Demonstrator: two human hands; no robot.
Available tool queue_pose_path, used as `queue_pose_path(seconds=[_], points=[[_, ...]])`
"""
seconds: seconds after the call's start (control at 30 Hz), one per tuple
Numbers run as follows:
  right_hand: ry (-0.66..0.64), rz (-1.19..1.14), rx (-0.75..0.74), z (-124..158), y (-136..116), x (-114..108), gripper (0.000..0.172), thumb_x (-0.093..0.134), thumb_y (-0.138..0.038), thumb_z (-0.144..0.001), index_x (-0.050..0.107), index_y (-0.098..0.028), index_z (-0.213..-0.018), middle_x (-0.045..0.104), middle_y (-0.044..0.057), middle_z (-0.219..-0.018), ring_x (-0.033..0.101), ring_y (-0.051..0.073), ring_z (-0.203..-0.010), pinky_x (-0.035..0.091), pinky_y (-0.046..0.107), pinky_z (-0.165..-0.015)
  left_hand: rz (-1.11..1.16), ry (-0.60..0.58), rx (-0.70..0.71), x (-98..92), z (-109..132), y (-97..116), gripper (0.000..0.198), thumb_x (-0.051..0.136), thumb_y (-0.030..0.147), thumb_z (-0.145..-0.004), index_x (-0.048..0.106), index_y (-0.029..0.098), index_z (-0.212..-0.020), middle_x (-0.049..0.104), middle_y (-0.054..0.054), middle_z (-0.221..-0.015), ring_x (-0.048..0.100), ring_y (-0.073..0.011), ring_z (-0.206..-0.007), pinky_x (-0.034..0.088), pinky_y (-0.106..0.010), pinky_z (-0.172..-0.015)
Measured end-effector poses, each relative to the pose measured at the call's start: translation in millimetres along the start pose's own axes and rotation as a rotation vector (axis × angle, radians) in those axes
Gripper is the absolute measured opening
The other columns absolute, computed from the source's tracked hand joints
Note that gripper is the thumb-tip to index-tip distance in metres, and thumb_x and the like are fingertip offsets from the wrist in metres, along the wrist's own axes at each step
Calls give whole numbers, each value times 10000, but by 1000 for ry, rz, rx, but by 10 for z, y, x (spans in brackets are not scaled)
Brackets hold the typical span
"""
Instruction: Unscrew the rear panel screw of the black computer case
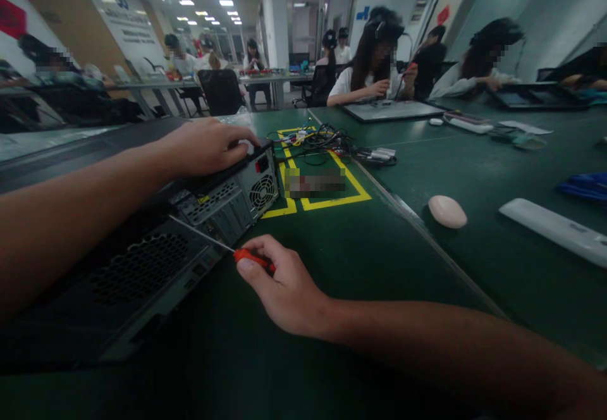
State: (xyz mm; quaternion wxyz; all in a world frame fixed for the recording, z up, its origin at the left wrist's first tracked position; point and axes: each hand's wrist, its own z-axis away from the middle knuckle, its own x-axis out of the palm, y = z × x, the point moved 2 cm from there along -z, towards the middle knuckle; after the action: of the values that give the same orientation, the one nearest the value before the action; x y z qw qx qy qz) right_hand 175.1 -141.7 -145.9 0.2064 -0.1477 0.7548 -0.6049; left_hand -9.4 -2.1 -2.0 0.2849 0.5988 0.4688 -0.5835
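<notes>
A black desktop computer case (137,268) stands on the left of the green table, its grey back panel (232,202) with a fan grille turned to the right. On the top edge near the power socket lies my left hand (208,148), its fingers stretched out and partly hidden at the tips. Lower right of it, my right hand (284,281) is closed around the red handle of a screwdriver (251,259). The thin metal shaft points left, over the case's side. Whether its tip touches the case, I cannot tell.
Behind the case lies a tangle of black cables (327,140) inside yellow tape lines (332,203). To the right are a pale rounded object (447,211) and a long white object (554,227). Across the table a person (370,66) works at a flat panel (391,110).
</notes>
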Motion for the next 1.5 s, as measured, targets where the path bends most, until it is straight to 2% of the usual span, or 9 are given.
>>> queue_pose_path(seconds=[0.2, 0.33, 0.53, 0.73, 1.13, 1.37, 1.5], points=[[4, -10, 21, 8, -20, -7, 285, 790, -370, -934, 584, -250, -1091, 646, -35, -899, 627, 180, -804, 478, 331, -750, -62, -27, -8, -31, 22, 40, 601, 355, 420, -1070, 705, 238, -1522, 769, -101, -1012, 678, -286, -901, 459, -426, -894], [1, 0, 9, 6, -40, -20, 225, 755, -354, -948, 581, -249, -1042, 623, -33, -895, 604, 180, -801, 467, 333, -744, -47, -26, 11, -26, 26, 37, 610, 335, 423, -1077, 708, 227, -1518, 766, -119, -1054, 660, -281, -891, 441, -424, -886], [2, 9, 8, 1, -24, -13, 205, 733, -377, -969, 587, -253, -1041, 630, -30, -902, 602, 180, -803, 475, 330, -750, -49, -14, -6, -5, 19, 5, 579, 355, 445, -1088, 704, 253, -1509, 748, -64, -991, 611, -236, -856, 435, -391, -891], [12, -6, -7, 4, -27, -4, 205, 730, -374, -960, 586, -246, -1032, 630, -27, -910, 599, 179, -815, 466, 325, -757, -68, -2, 12, 22, -3, -19, 609, 336, 449, -1080, 725, 221, -1489, 749, -109, -1009, 608, -243, -857, 439, -389, -879], [12, -19, -18, 1, -25, -13, 189, 730, -359, -968, 598, -240, -1034, 629, -26, -918, 594, 177, -824, 460, 328, -773, -50, 1, 8, -9, 26, 29, 578, 352, 412, -1105, 718, 216, -1507, 751, -88, -1012, 646, -257, -889, 445, -399, -908], [-3, -21, 9, 4, -31, -12, 186, 717, -377, -987, 603, -237, -1032, 620, -29, -888, 590, 170, -797, 460, 319, -737, -34, 4, 20, -11, 32, 24, 528, 389, 355, -1112, 720, 204, -1495, 701, -55, -858, 550, -198, -816, 436, -356, -882], [0, -42, 4, 4, 3, 10, 179, 717, -373, -997, 614, -232, -1040, 621, -30, -879, 588, 165, -787, 457, 313, -721, -41, 6, 7, 3, 19, 5, 538, 390, 388, -1102, 717, 229, -1498, 699, -61, -878, 565, -219, -830, 438, -377, -886]])
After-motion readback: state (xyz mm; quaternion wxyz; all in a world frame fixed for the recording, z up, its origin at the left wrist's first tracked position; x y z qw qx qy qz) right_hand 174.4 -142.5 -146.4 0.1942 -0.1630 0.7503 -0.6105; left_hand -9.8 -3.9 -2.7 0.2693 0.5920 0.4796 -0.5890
